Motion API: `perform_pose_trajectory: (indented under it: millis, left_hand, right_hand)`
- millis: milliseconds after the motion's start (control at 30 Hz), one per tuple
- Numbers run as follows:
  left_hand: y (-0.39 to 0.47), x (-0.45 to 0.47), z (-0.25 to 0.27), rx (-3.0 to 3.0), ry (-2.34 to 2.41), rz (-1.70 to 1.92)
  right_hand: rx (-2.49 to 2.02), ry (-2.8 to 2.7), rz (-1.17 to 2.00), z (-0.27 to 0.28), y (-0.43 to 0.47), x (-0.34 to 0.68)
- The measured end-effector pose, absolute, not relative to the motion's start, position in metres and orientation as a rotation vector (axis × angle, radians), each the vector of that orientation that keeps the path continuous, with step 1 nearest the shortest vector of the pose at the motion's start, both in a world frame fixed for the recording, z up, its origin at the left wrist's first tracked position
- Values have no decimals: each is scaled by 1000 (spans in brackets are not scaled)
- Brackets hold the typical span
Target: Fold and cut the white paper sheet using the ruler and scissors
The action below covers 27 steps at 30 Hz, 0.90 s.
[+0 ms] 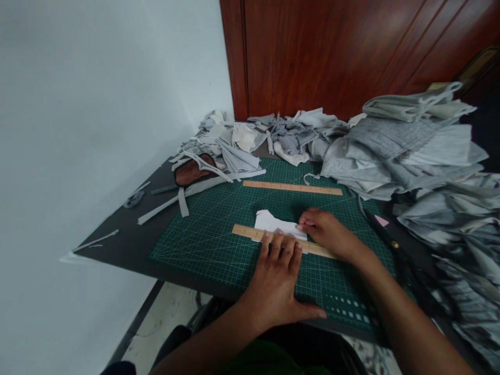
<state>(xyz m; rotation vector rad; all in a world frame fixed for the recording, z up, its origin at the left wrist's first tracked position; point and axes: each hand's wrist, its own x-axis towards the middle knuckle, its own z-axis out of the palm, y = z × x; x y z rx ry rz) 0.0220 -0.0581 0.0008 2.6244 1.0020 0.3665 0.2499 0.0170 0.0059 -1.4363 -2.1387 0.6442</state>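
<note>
My left hand [275, 284] lies with fingers spread, its fingertips pressing on a wooden ruler [244, 230]. Beneath the ruler is a white piece with faint lines [271, 221], paper or fabric, cut with a curved upper edge. At that piece's right end, my right hand [322, 229] is closed in a pinch. A small pink piece [310, 222], apparently tailor's chalk, shows between its fingers. Both hands work over a green cutting mat [207, 229] with a printed grid.
A second wooden ruler [292, 187] lies farther back. Large scissors [390, 239] and a pink triangle [382, 221] lie at right, beside a tall stack of grey fabric [398, 140]. Fabric scraps [242, 138] and a brown patch [193, 169] fill the back left, by the wall [117, 104].
</note>
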Motion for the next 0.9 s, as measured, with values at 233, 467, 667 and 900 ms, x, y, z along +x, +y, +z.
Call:
perform_pose_trajectory:
  millis: [233, 467, 667, 900]
  left_hand:
    - [-59, 21, 3, 2621, 1009, 370]
    - [-61, 20, -1, 2639, 977, 433]
    - [-62, 20, -3, 2626, 978, 453]
    - [-63, 19, -5, 2658, 1016, 482]
  right_hand:
    - [-1474, -2000, 405, 10, 7, 236]
    - [-1081, -2155, 642, 13, -12, 197]
    - [-1009, -2301, 696, 2, -4, 193]
    - [-1041, -2403, 631, 6, 2, 190]
